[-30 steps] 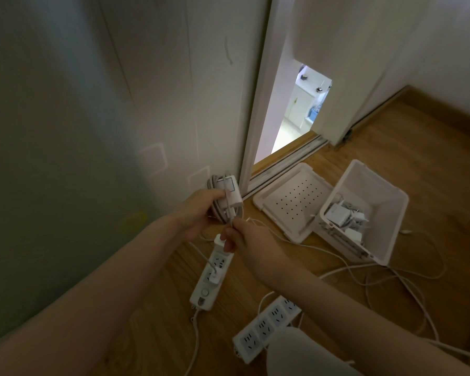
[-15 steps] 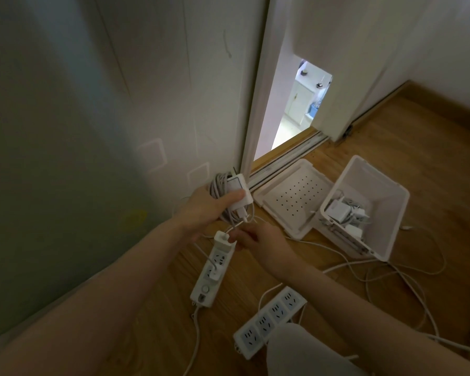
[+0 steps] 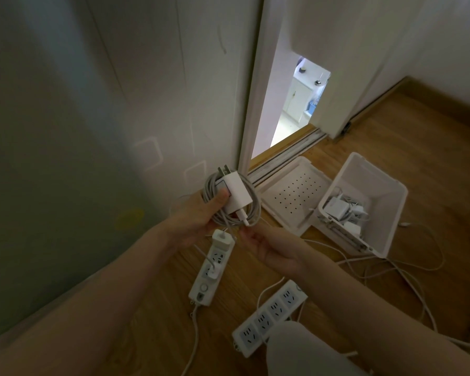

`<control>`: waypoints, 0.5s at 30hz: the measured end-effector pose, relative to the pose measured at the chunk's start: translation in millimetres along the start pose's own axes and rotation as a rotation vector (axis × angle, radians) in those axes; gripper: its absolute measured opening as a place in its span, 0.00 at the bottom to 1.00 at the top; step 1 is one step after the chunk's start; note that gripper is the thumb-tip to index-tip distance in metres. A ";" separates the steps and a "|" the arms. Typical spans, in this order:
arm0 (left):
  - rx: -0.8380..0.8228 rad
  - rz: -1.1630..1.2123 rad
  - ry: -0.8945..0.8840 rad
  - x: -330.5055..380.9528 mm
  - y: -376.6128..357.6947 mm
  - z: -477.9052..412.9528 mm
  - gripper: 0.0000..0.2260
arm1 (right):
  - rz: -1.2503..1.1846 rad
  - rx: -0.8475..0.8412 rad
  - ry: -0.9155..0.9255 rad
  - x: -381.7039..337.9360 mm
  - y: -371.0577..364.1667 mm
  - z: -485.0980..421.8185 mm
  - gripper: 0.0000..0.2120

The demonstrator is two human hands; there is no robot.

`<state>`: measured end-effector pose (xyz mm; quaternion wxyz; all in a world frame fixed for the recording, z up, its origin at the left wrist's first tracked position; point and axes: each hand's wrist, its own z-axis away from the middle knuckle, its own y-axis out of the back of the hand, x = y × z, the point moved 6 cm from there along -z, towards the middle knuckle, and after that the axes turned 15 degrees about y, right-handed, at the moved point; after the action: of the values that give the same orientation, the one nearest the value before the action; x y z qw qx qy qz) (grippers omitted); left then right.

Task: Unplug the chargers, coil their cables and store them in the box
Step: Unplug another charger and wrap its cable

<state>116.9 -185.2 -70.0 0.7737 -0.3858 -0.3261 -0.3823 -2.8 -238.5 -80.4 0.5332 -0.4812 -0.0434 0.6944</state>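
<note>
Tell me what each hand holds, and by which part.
Left hand grips the charger and its coiled cable together, thumb across the coil's left side. Right hand: cannot tell.

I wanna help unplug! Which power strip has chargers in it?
The power strip nearer the wall, charger in its end; the knee-side strip shows none.

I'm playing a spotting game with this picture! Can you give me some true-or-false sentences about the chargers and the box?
1. The left hand holds a white charger and its coiled cable. True.
2. The white box is empty. False: chargers and cables lie inside it.
3. The lid sits on top of the box. False: it lies on the floor beside the box.
4. The power strip near the wall has a charger plugged in. True.
</note>
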 end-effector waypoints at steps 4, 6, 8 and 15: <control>0.105 0.014 -0.038 4.9 2.0 -0.9 0.37 | 0.324 0.051 0.038 -0.6 5.3 -0.3 0.06; 0.186 0.030 -0.065 9.2 8.3 -3.0 0.33 | 0.401 0.044 0.060 -6.3 7.3 2.3 0.12; 0.220 0.060 -0.102 13.5 12.5 -4.3 0.27 | 0.463 -0.030 -0.023 -3.9 4.9 7.9 0.19; 0.157 0.001 -0.067 7.4 0.2 -2.2 0.28 | 0.015 -0.025 0.002 -2.3 -2.6 -2.2 0.11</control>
<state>121.2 -189.4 -65.2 0.7905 -0.3366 -0.3805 -0.3421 0.5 -240.3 -78.7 0.5222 -0.4889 -0.0477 0.6971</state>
